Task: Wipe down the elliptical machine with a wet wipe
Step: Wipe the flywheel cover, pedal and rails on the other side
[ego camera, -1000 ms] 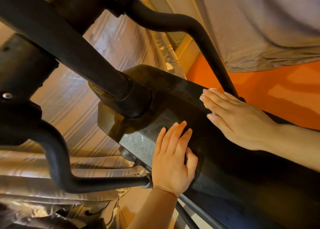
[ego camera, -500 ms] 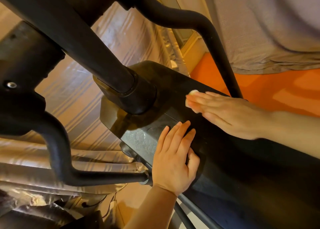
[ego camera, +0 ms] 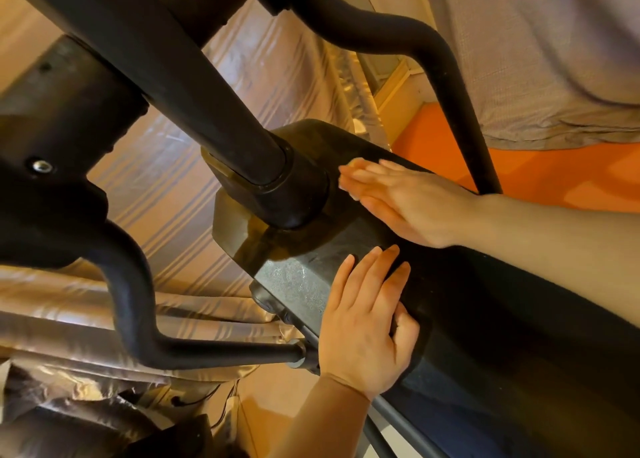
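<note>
The elliptical machine's black housing (ego camera: 485,319) runs from the centre to the lower right, with a thick black post (ego camera: 194,104) entering its collar. My right hand (ego camera: 412,201) lies flat on the housing's top, fingers straight, pressing a white wet wipe (ego camera: 356,165) that peeks out under the fingertips, close to the collar. My left hand (ego camera: 363,322) rests on the housing's near side, fingers straight, thumb against the surface, holding nothing.
A curved black handlebar (ego camera: 446,77) passes behind my right hand, and another bent bar (ego camera: 138,305) sits at lower left. A striped shiny curtain (ego camera: 180,187) hangs behind. Grey cloth (ego camera: 554,59) lies over an orange surface (ego camera: 554,170) at the right.
My right hand has slid with the wipe leftward along the housing's top toward the post's collar. My left hand has stayed in place.
</note>
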### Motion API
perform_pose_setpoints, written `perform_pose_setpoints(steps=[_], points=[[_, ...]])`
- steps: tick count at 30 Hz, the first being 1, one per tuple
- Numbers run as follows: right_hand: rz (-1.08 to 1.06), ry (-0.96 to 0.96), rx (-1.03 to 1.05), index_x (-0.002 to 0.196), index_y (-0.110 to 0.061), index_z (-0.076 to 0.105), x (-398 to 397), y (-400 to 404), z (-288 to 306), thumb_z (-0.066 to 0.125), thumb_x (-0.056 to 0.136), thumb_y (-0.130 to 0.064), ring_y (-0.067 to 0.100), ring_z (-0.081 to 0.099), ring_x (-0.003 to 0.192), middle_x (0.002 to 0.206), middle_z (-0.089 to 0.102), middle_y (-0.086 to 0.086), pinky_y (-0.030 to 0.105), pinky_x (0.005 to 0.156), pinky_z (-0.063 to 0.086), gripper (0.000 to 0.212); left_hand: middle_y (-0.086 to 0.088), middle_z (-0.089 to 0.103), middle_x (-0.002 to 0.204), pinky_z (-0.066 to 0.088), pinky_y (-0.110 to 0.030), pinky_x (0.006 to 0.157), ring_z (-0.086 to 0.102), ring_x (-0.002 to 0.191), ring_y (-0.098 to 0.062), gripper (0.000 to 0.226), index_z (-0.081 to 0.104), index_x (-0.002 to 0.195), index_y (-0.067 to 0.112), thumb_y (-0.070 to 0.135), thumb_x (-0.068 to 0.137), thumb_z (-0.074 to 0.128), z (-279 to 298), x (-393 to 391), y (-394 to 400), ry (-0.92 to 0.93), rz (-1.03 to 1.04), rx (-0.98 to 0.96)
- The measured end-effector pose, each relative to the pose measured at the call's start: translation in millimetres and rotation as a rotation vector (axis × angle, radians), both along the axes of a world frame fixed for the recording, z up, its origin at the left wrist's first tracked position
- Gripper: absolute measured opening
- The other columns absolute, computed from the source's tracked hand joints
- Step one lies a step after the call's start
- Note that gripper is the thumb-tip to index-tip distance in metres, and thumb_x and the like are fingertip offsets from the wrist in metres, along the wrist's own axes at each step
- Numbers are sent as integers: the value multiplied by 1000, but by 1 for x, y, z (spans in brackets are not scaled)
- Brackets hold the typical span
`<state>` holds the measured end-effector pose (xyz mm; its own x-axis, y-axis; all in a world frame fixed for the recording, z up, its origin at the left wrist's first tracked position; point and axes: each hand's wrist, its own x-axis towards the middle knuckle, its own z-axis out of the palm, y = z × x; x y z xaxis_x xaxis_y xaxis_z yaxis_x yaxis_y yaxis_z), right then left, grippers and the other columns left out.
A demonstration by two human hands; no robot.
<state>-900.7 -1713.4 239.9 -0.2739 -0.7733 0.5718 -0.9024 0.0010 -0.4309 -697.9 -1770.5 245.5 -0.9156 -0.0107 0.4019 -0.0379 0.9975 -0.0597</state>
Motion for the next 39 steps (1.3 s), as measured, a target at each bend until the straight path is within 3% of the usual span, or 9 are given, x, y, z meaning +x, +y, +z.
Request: perform_pose_setpoints(steps=[3,8,11,13,19,25,28,34,39], points=[[3,25,113,149,-14,39,-2,-37,10,17,104,-32,23,27,145,155,35,3,46,118,23,52,-2,55,142,23,-42,121,41,141,-17,44,64,128,13,23,88,48,1,0,-1,2,3,2],[-112,-34,39,151,-15,31,11,-26,13,18,101,-32,15,16,149,160,25,1,24,118,5,54,-3,56,142,23,-42,121,41,141,-17,45,64,129,13,23,89,46,1,0,1,-13,18,-7],[-196,-118,-7,151,-16,32,20,-13,14,24,104,-25,15,15,149,159,26,3,19,115,0,48,-4,56,141,25,-44,120,41,140,-19,45,64,128,12,24,90,44,2,0,1,-17,19,-8],[-283,-151,26,152,-15,28,22,7,4,15,103,-20,15,11,150,161,21,4,20,116,-2,51,-5,55,142,26,-45,119,42,140,-21,45,64,128,11,23,90,45,3,-1,0,-15,8,-10],[-261,-83,189,154,-19,19,59,104,-47,9,102,-37,5,1,149,162,10,-5,28,121,7,56,-6,54,143,23,-43,121,41,140,-22,45,63,129,11,24,91,43,4,0,1,-35,16,-2],[-256,-70,173,153,-15,26,96,156,-80,15,108,-31,15,17,149,161,21,0,34,121,14,50,-6,53,144,23,-43,121,42,139,-21,45,62,130,11,23,92,43,3,0,0,-38,31,-16],[-380,-143,66,148,-11,36,120,152,-73,28,105,-28,17,23,148,158,28,3,43,118,27,47,-7,53,143,25,-46,120,43,139,-23,44,62,130,10,23,92,43,4,-2,1,-44,22,-19],[-498,-201,73,152,-11,30,144,88,-52,23,106,-33,16,10,150,161,21,5,37,121,15,51,-9,54,142,25,-47,120,43,137,-25,45,62,129,8,22,90,43,5,0,0,-48,1,-30],[-598,-270,39,151,-12,33,137,120,-66,33,105,-26,13,17,149,159,25,3,38,120,22,47,-10,54,142,23,-46,120,43,138,-26,45,62,128,6,22,90,43,4,-1,-2,-51,-7,-52]])
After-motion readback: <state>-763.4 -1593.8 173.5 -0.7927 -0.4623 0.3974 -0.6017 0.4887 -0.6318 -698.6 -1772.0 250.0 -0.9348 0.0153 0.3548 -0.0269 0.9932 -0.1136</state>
